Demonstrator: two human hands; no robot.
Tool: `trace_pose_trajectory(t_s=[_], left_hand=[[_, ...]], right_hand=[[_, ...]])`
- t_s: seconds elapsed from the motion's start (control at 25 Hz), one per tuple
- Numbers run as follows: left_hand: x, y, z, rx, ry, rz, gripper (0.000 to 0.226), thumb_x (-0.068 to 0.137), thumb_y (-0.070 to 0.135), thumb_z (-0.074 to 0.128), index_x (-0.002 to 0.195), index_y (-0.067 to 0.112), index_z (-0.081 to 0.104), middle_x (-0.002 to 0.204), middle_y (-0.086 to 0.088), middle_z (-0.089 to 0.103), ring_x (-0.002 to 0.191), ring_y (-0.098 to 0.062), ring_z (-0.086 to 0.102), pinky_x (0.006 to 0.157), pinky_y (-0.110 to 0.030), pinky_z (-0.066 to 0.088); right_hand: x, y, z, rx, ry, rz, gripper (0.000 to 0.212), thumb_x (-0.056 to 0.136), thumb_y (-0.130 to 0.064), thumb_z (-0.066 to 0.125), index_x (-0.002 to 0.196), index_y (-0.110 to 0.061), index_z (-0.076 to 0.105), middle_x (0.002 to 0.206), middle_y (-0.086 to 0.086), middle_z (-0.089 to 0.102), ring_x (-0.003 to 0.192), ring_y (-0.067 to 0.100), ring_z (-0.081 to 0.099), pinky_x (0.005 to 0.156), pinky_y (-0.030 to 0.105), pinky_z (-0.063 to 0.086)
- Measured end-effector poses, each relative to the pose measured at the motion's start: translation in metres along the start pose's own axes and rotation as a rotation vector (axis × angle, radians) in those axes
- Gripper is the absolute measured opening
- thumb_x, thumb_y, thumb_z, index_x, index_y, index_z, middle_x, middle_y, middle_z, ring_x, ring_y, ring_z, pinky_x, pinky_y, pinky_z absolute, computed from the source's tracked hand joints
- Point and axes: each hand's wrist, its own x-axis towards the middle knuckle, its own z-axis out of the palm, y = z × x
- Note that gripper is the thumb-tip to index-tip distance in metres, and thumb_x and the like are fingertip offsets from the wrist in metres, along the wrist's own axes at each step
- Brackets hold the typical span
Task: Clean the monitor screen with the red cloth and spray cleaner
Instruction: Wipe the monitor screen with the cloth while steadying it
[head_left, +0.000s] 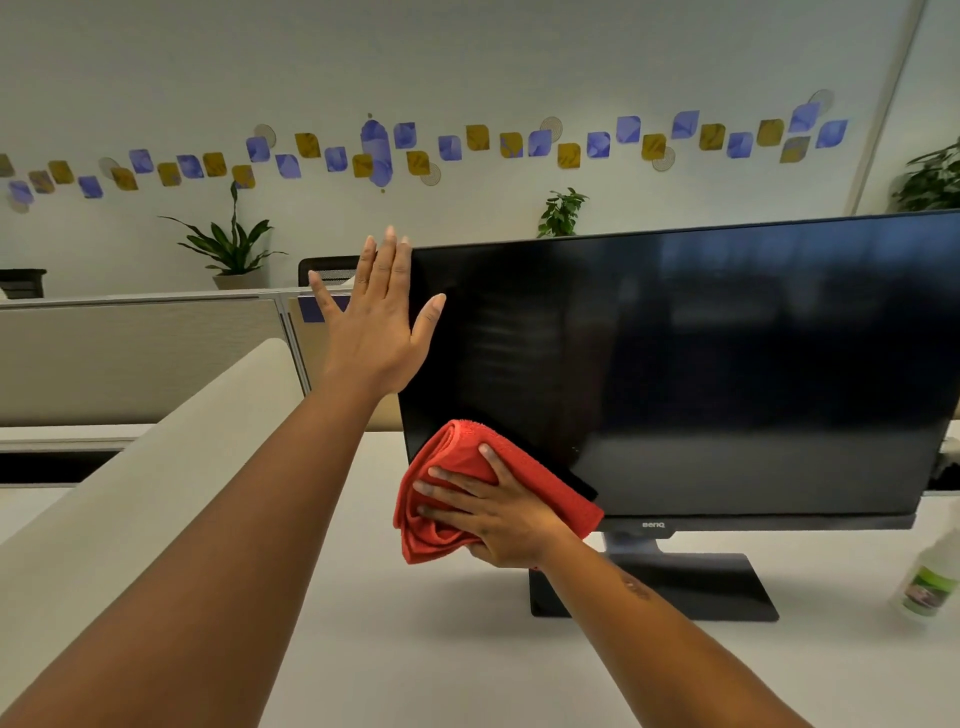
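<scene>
While left hand (376, 317) braces monitor (701, 364), right hand (498, 514) presses red cloth (452, 499).

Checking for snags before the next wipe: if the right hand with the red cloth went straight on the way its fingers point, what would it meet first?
Only the monitor's left edge, then the left hand bracing it, probably.

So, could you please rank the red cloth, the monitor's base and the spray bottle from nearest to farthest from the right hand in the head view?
From the right hand:
1. Red cloth: under the palm, pressed on the screen's lower left corner.
2. Monitor base: on the desk, just right of the wrist.
3. Spray bottle: at the far right edge of the desk.
</scene>
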Motion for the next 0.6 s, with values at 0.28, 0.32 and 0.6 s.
trace_pose_trajectory(t_s=[0.28, 0.32, 0.6], left_hand=[[-0.059, 0.015, 0.053, 0.022, -0.008, 0.005, 0.069, 0.083, 0.054, 0.005, 0.139, 0.021, -0.017, 0.148, 0.007, -0.023, 0.137, -0.011, -0.018, 0.106, -0.05, -0.014], [-0.068, 0.015, 0.06, 0.014, -0.021, -0.008, 0.068, 0.082, 0.054, 0.004, 0.139, 0.021, -0.017, 0.148, 0.007, -0.023, 0.137, -0.011, -0.018, 0.106, -0.05, -0.013], [-0.097, 0.009, 0.086, 0.049, -0.032, -0.055, 0.069, 0.084, 0.054, 0.01, 0.14, 0.019, -0.008, 0.15, 0.002, -0.011, 0.139, -0.018, -0.008, 0.107, -0.05, -0.006]], right_hand=[[-0.051, 0.021, 0.008, -0.004, 0.006, 0.033, 0.07, 0.083, -0.05, 0.049, 0.144, -0.031, 0.021, 0.154, -0.005, 0.004, 0.143, 0.019, -0.005, 0.111, 0.054, -0.015], [-0.061, 0.024, 0.009, -0.007, 0.015, 0.057, 0.071, 0.082, -0.05, 0.049, 0.144, -0.031, 0.019, 0.155, -0.005, 0.002, 0.143, 0.019, -0.004, 0.111, 0.054, -0.014], [-0.127, 0.07, -0.002, 0.048, 0.2, 0.706, 0.074, 0.082, -0.047, 0.037, 0.145, -0.038, 0.0, 0.155, -0.011, -0.014, 0.144, 0.015, -0.009, 0.107, 0.06, -0.01]])
